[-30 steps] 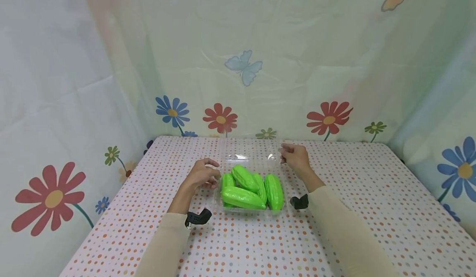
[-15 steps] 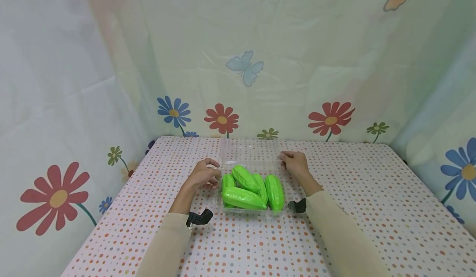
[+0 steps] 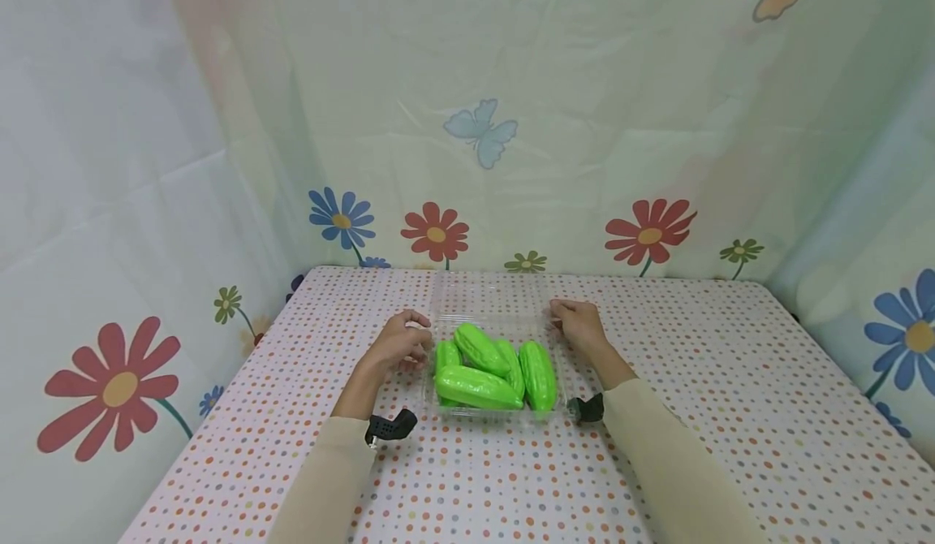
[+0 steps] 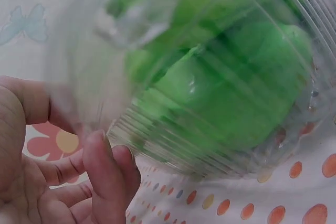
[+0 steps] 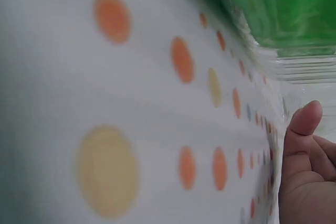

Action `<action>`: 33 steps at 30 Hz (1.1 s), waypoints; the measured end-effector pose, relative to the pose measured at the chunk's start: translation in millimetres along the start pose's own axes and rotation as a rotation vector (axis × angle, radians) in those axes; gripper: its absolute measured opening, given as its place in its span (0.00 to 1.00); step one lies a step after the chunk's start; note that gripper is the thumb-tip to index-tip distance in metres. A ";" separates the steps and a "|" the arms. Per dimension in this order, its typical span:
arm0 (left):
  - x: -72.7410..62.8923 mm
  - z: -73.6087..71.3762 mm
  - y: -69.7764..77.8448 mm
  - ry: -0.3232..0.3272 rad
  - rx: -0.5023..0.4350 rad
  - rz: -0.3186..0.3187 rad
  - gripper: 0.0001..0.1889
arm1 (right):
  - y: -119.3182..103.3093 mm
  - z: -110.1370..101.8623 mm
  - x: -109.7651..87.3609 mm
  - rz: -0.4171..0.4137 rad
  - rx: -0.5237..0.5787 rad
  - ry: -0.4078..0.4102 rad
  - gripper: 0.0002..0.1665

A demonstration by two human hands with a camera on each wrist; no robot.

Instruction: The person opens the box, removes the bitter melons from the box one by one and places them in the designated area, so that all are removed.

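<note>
A clear plastic container (image 3: pixel 497 414) stands on the table with its hinged lid (image 3: pixel 489 294) folded back, away from me. In it lie several bright green, glossy, elongated vegetables (image 3: pixel 478 388), bumpy like bitter melons. My left hand (image 3: pixel 398 341) is at the container's left side. In the left wrist view a finger passes behind the plastic, while the thumb (image 4: pixel 105 171) meets the ribbed rim. My right hand (image 3: pixel 580 329) pinches at the right edge of the lid with thumb and index finger. The right wrist view shows its thumb (image 5: pixel 310 116) raised beside the plastic.
The table (image 3: pixel 701 414) carries a white cloth with coloured dots. Behind it and at both sides hangs a curtain (image 3: pixel 555 122) printed with flowers and butterflies. Black wrist devices (image 3: pixel 391 426) sit on both forearms, close to the container's front corners.
The lid has tipped lower toward the table at the back, and my right hand has come down slightly with it. My left hand and the green vegetables have stayed in place.
</note>
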State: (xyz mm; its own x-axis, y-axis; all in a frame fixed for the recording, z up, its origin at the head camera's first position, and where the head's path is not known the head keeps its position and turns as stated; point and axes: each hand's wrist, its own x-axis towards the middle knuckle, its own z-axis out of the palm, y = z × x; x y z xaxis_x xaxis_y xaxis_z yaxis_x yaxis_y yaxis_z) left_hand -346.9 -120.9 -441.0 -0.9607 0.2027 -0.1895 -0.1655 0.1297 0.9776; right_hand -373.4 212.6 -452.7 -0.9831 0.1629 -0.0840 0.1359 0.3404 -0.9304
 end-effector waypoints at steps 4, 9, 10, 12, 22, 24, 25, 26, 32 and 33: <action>-0.1 -1.5 -2.6 0.004 -0.021 0.001 0.25 | 2.8 -1.2 -2.0 0.003 0.061 -0.012 0.30; 1.3 -1.0 -5.8 0.001 -0.040 -0.008 0.21 | 5.7 -2.6 -4.1 0.028 0.170 -0.007 0.31; 1.9 -1.1 -6.2 -0.005 -0.049 -0.011 0.21 | 5.5 -2.4 -4.6 0.028 0.182 0.001 0.31; 3.2 -1.5 -7.5 -0.017 -0.064 -0.013 0.21 | 4.4 -2.6 -6.2 0.009 0.158 0.012 0.31; 6.1 -2.7 -11.3 -0.042 -0.074 -0.005 0.22 | -18.2 -8.3 -24.3 -0.173 -0.149 0.090 0.35; 6.4 -2.2 -11.8 -0.031 -0.056 0.011 0.21 | -24.6 -9.5 -28.9 -0.210 -0.183 0.109 0.34; 6.5 -1.9 -11.8 -0.021 -0.042 0.022 0.20 | -27.8 -9.8 -31.4 -0.231 -0.193 0.118 0.34; 6.8 -1.6 -11.9 -0.012 -0.026 0.039 0.19 | -31.4 -10.1 -34.4 -0.258 -0.202 0.121 0.33; 7.5 -0.8 -10.5 0.031 0.027 0.093 0.15 | -55.6 -5.9 -54.7 -0.481 -0.214 0.085 0.28; 7.6 -0.7 -10.5 0.031 0.020 0.089 0.15 | -59.0 -4.1 -57.8 -0.514 -0.218 0.076 0.27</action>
State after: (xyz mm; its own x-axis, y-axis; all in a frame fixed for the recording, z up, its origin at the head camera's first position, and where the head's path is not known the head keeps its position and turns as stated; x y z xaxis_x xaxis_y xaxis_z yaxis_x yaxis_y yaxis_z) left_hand -352.6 -121.4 -452.6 -0.9780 0.1842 -0.0983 -0.0746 0.1318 0.9885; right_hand -324.0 186.9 -391.5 -0.9191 -0.0105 0.3938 -0.3277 0.5754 -0.7493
